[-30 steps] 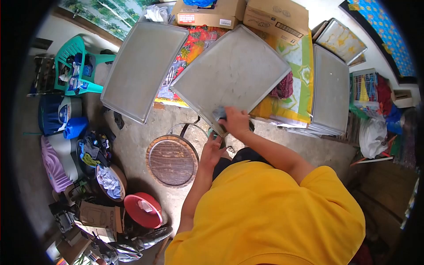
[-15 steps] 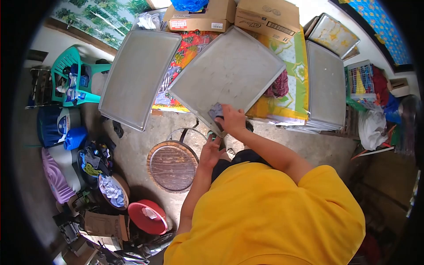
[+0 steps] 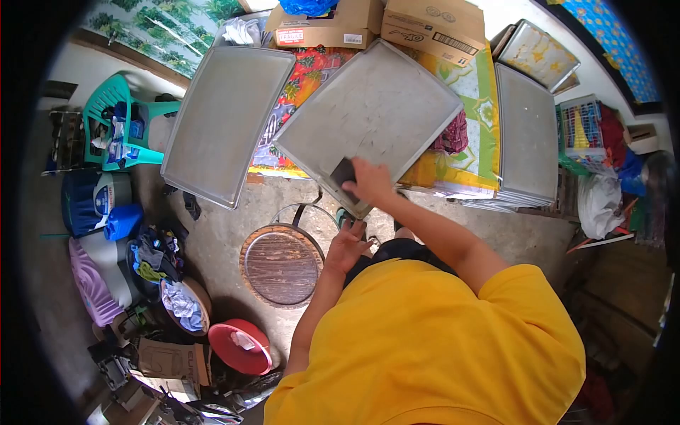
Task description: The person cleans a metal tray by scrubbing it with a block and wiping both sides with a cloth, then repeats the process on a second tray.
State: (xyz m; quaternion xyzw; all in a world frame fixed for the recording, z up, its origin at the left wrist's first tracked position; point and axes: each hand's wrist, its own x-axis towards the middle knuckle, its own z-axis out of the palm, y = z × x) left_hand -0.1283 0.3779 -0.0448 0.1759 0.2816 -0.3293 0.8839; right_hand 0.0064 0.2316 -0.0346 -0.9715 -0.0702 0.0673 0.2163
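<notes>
A grey rectangular tray (image 3: 375,99) lies turned cornerwise on the table, its near corner jutting over the edge toward me. My right hand (image 3: 370,183) is on its surface by that corner, fingers closed on a dark flat rectangular pad (image 3: 343,172) pressed against the tray. Below the same corner is my left hand (image 3: 346,246), its fingertips at the rim and partly hidden, steadying the tray. A second grey tray (image 3: 223,120) rests at the table's left side.
More trays (image 3: 525,134) are stacked at the right. Cardboard boxes (image 3: 432,28) stand along the back. A round wooden stool (image 3: 281,265) is on the floor to my left, with a red basin (image 3: 241,347) behind it. A green chair (image 3: 124,124) stands farther left.
My right hand has tilted and shifted slightly up the tray, and the pad now shows its dark flat face. My left hand stays below the near corner.
</notes>
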